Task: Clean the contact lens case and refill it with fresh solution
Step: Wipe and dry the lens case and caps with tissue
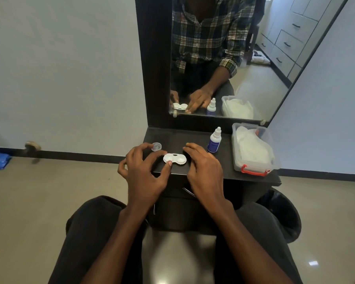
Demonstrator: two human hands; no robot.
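A tall rectangular mirror in a dark frame [230, 58] stands behind the dark, narrow surface [223, 173]. At the surface's right end sits a clear plastic storage box with red latch [254, 167], holding crumpled white material. The left hand [146, 171] is spread with fingers loosely curled, its thumb tip touching the near left edge of the white two-well plastic contact lens case [174, 159], which lies flat near the surface's front edge between the hands. The right hand [203, 167] hovers open just beside the case, gripping nothing. A small white dropper bottle with blue label [214, 140] stands upright behind the right hand. A small round clear cap [156, 146] lies by the left fingertips.
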